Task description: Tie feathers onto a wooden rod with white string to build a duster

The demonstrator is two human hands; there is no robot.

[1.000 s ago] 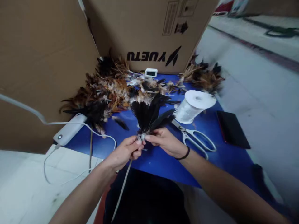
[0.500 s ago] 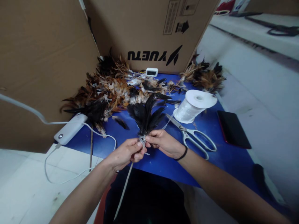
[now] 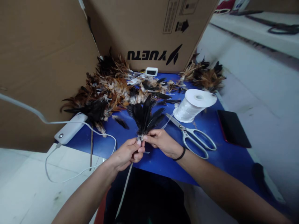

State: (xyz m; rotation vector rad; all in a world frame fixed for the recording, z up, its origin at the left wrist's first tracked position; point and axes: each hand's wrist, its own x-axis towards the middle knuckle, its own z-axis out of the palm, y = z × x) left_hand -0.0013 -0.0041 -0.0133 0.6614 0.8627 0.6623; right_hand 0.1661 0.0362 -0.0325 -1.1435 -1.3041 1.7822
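A bunch of black feathers [image 3: 144, 116] fans upward from the end of a thin pale stick [image 3: 123, 191] that runs down toward me. My left hand [image 3: 127, 153] is closed around the stick just below the feathers. My right hand [image 3: 162, 142] pinches the base of the bunch from the right, where white thread is wound. A thin white thread runs from there toward the spool of white thread [image 3: 192, 105] on the blue table [image 3: 158, 161].
Piles of brown and black feathers [image 3: 109, 90] cover the table's back, with more feathers [image 3: 205, 76] at the right. White scissors [image 3: 193, 137], a black phone [image 3: 232, 128], a white power bank [image 3: 70, 132] with cable and a small timer [image 3: 151, 72] lie around. Cardboard boxes [image 3: 144, 31] stand behind.
The feather bunch has turned and narrowed slightly between my fingers. Both hands have stayed at its base, shifting only a little.
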